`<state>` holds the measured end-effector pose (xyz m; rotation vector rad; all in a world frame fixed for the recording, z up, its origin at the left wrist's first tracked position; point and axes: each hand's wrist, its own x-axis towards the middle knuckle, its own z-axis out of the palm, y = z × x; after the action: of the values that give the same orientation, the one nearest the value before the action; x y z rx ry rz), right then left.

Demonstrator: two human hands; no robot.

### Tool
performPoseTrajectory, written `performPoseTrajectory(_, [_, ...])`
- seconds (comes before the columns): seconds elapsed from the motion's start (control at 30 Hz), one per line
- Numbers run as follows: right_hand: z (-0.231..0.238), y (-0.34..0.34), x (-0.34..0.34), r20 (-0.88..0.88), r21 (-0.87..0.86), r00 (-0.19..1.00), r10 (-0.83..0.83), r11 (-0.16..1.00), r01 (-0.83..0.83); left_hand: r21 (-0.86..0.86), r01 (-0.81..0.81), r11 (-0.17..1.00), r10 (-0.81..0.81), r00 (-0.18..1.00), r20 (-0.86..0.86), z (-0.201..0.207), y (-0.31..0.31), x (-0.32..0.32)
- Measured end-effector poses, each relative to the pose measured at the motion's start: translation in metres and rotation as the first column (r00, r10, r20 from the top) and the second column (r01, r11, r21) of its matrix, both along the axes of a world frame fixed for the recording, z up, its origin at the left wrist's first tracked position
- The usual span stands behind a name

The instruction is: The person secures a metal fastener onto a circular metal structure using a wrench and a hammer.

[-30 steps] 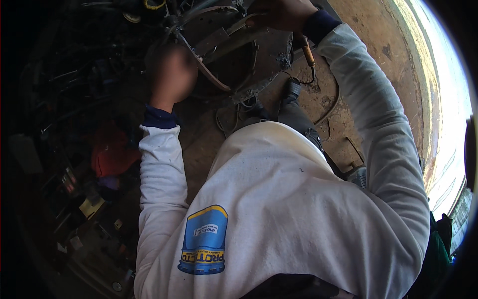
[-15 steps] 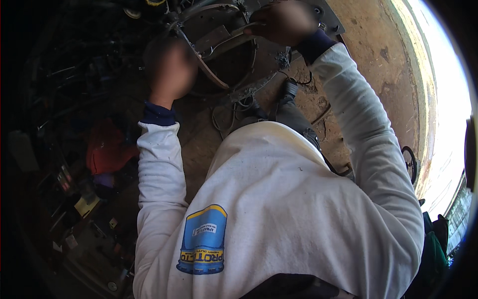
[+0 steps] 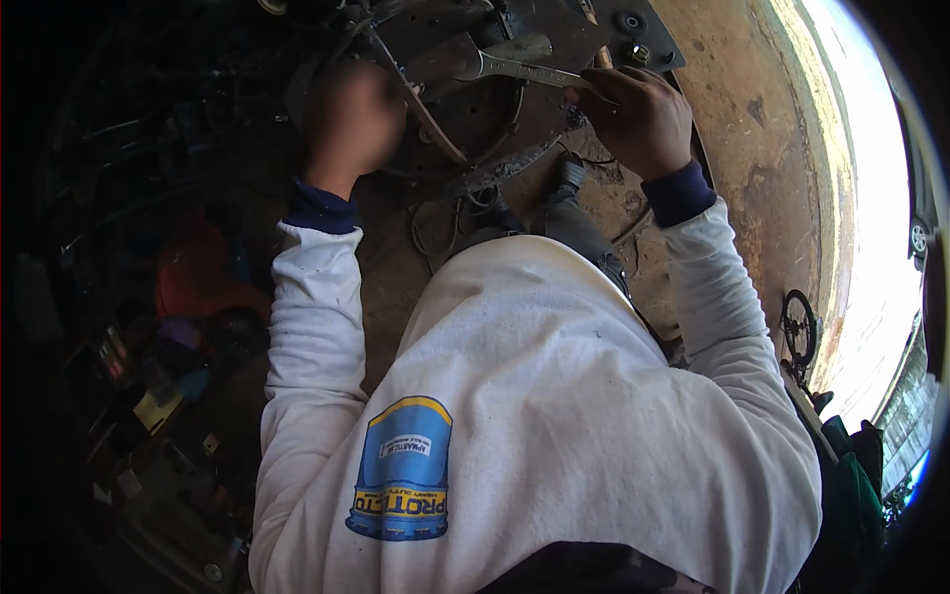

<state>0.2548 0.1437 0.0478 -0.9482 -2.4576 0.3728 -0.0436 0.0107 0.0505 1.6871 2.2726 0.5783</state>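
Observation:
My right hand [image 3: 641, 114] is closed around one end of a long silver wrench [image 3: 539, 71]. The wrench's open jaw points left, over a dark metal bench top [image 3: 554, 25], and lies beside a flat metal piece [image 3: 445, 61]. Near the ring-shaped metal frame [image 3: 515, 109], a thin curved metal strip [image 3: 421, 114] slants down to the right. Close to that strip's left side is my left hand [image 3: 356, 124], smeared, so its fingers and anything in them cannot be made out.
A nut-like fitting [image 3: 641, 54] sits on the bench's right corner. Cables [image 3: 421, 233] lie on the brown floor [image 3: 737, 139] by my boots. Dark clutter and a red cloth-like item [image 3: 203, 272] fill the left side. A bicycle wheel [image 3: 798, 327] shows at right.
My right hand has come down and to the right with the wrench, whose jaw now shows clearly. My left hand has shifted slightly right and down.

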Motion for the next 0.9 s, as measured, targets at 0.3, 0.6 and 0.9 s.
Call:
performPoseTrajectory(0.3, [0.027, 0.069, -0.052, 0.126, -0.003, 0.933, 0.337, 0.941, -0.339, 0.1, 0.057, 0.993, -0.048, 0.995, -0.092, -0.015, -0.004, -0.009])
performPoseTrajectory(0.6, [0.013, 0.111, -0.083, 0.187, -0.102, 0.876, 0.444, 0.896, -0.432, 0.09, 0.049, 0.995, -0.041, 0.995, -0.087, -0.008, -0.007, -0.007])
performPoseTrajectory(0.9, [-0.006, 0.136, -0.098, 0.094, -0.07, 0.829, 0.551, 0.835, -0.546, 0.051, 0.034, 0.998, -0.03, 0.997, -0.078, 0.0, -0.004, 0.0])
